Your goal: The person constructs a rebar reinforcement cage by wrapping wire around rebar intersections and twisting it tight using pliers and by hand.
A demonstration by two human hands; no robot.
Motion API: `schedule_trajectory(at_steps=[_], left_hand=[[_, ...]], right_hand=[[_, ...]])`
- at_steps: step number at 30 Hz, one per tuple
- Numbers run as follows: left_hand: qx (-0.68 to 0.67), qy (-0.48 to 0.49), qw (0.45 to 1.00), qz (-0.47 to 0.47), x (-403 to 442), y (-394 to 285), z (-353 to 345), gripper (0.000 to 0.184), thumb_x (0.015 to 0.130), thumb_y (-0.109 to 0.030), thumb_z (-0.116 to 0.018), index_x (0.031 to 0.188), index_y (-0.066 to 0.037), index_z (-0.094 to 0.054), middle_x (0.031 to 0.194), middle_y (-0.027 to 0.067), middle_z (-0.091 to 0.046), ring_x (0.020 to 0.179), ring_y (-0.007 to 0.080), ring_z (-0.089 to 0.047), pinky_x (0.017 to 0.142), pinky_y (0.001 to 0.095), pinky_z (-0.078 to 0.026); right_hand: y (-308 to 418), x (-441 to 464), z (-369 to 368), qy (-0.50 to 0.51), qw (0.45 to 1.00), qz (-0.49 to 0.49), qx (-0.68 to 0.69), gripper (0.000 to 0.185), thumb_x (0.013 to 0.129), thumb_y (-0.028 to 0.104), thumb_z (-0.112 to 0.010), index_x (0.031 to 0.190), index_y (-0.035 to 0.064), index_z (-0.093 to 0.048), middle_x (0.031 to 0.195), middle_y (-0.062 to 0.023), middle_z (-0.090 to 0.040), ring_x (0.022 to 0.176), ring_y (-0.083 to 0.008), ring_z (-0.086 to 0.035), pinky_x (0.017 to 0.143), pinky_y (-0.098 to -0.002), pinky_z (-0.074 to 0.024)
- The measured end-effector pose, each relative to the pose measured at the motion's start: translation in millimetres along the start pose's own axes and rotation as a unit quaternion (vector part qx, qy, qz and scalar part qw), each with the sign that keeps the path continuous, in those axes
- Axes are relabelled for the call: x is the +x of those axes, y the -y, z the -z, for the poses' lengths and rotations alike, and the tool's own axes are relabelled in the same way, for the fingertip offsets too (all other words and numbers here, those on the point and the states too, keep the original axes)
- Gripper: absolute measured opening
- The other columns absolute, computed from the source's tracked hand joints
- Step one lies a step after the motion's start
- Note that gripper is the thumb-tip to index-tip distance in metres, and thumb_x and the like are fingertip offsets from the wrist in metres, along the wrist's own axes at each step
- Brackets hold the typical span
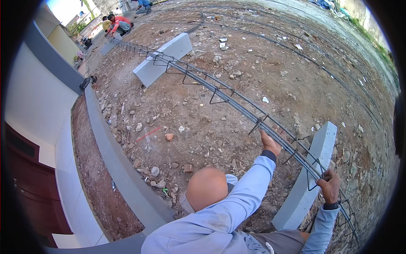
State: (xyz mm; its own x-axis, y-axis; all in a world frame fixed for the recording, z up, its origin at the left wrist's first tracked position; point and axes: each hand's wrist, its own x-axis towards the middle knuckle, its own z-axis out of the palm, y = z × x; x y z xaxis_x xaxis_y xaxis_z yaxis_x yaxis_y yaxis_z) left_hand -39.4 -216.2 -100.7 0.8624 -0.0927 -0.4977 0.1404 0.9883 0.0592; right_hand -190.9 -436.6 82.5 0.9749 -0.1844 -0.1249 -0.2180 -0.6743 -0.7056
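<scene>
A long rebar cage (228,98) of ridged steel bars and bent wire stirrups runs diagonally from the far upper left to the lower right. My left hand (271,143) is closed around its bars from below, the fingers partly hidden behind the steel. Farther down, near the cage's close end, my right hand (330,186) grips the bars beside a stirrup, thumb against the steel. Just between my hands, a pale grey block (294,208) lies under the cage. Another grey block (181,45) supports it farther away.
Two co-workers (119,24) crouch at the cage's far end by a third block (107,49). Long loose bars (292,43) lie across the stony ground at upper right. A low concrete kerb (111,148) and a house wall (44,84) line the left. My bare knee (206,188) is below.
</scene>
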Motion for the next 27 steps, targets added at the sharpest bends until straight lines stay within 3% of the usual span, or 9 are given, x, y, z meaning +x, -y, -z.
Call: schedule_trajectory(at_steps=[5,7,10,13,17,18,20,23,27], left_hand=[[-0.061,0.064,0.995,0.055,-34.2,-5.6,-21.8,0.082,0.08,-0.074,-0.035,0.128,-0.009,-0.044,0.127,0.0174,-0.048,0.116,0.0363,-0.048,0.099,0.0569,-0.032],[-0.071,0.133,0.987,0.06,-33.7,-4.7,-18.4,0.079,0.08,-0.073,-0.036,0.124,-0.008,-0.048,0.124,0.014,-0.052,0.114,0.0348,-0.049,0.097,0.0588,-0.033],[-0.05,0.137,0.988,0.051,-48.5,-7.2,-20.5,0.079,0.08,-0.073,-0.037,0.121,-0.008,-0.051,0.12,0.0124,-0.054,0.112,0.0333,-0.05,0.097,0.0586,-0.033],[-0.023,0.119,0.992,0.048,-52.9,-11.4,-14.7,0.079,0.08,-0.073,-0.037,0.122,-0.008,-0.051,0.12,0.0124,-0.055,0.114,0.0334,-0.049,0.097,0.0586,-0.033],[-0.05,0.071,0.995,0.055,-55.2,-10.3,-7.7,0.076,0.081,-0.074,-0.033,0.108,-0.007,-0.055,0.103,0.0111,-0.055,0.101,0.0304,-0.052,0.094,0.0562,-0.035],[-0.01,0.016,0.999,0.031,-66.3,-7.7,-18.4,0.073,0.081,-0.074,-0.031,0.1,-0.008,-0.054,0.093,0.0091,-0.054,0.092,0.0278,-0.051,0.091,0.0531,-0.037],[-0.016,0.014,1.0,0.02,-70.1,-4.5,-13.2,0.069,0.083,-0.072,-0.033,0.099,-0.009,-0.055,0.09,0.0088,-0.054,0.089,0.0269,-0.05,0.087,0.052,-0.038],[-0.012,-0.025,1.0,-0.005,-75.4,0.2,-11.3,0.068,0.084,-0.072,-0.029,0.091,-0.008,-0.052,0.083,0.0088,-0.053,0.081,0.0265,-0.049,0.083,0.0496,-0.038],[0.023,-0.073,0.996,-0.037,-83.9,-2.5,-15.1,0.062,0.086,-0.07,-0.032,0.085,-0.009,-0.047,0.075,0.0085,-0.051,0.073,0.0246,-0.048,0.074,0.0463,-0.039]], right_hand=[[15.1,-4.1,19.8,0.005,1.0,0.012,-0.01,0.027,0.059,0.014,-0.071,0.074,-0.0016,-0.054,0.059,-0.0018,-0.048,0.054,-0.0101,-0.044,0.05,-0.0263,-0.0346],[16.1,-1.9,30.5,0.033,0.999,-0.007,-0.006,0.027,0.061,0.017,-0.072,0.073,-0.0023,-0.057,0.059,-0.0035,-0.052,0.054,-0.0118,-0.047,0.051,-0.0275,-0.037],[16.9,-0.5,34.7,0.029,0.999,0.015,-0.032,0.026,0.061,0.018,-0.073,0.073,-0.0035,-0.061,0.059,-0.006,-0.056,0.053,-0.0126,-0.05,0.05,-0.0279,-0.0386],[17.4,3.3,35.7,0.031,0.999,-0.002,-0.032,0.027,0.061,0.018,-0.073,0.073,-0.0038,-0.063,0.06,-0.0069,-0.058,0.053,-0.0129,-0.051,0.05,-0.0282,-0.0389],[3.5,16.0,34.6,0.012,1.0,-0.003,-0.018,0.026,0.061,0.018,-0.074,0.073,-0.0022,-0.062,0.059,-0.0054,-0.058,0.053,-0.0116,-0.052,0.049,-0.0278,-0.039],[4.0,17.7,34.1,0.005,0.999,-0.004,-0.036,0.026,0.061,0.017,-0.074,0.072,-0.002,-0.062,0.059,-0.0053,-0.057,0.053,-0.0112,-0.052,0.049,-0.0274,-0.0391],[-0.3,21.3,31.9,-0.014,0.998,-0.015,-0.061,0.026,0.06,0.017,-0.075,0.072,-0.0011,-0.061,0.059,-0.0048,-0.057,0.054,-0.0104,-0.052,0.05,-0.0266,-0.0396],[-15.9,30.8,28.7,-0.042,0.999,-0.018,0.021,0.027,0.059,0.017,-0.076,0.072,-0.0003,-0.061,0.06,-0.0044,-0.057,0.054,-0.0108,-0.052,0.05,-0.0271,-0.0403],[-21.9,43.3,28.7,-0.081,0.996,0.007,-0.026,0.027,0.058,0.017,-0.077,0.069,-0.0001,-0.06,0.06,-0.005,-0.058,0.054,-0.0135,-0.053,0.052,-0.0278,-0.0421]])
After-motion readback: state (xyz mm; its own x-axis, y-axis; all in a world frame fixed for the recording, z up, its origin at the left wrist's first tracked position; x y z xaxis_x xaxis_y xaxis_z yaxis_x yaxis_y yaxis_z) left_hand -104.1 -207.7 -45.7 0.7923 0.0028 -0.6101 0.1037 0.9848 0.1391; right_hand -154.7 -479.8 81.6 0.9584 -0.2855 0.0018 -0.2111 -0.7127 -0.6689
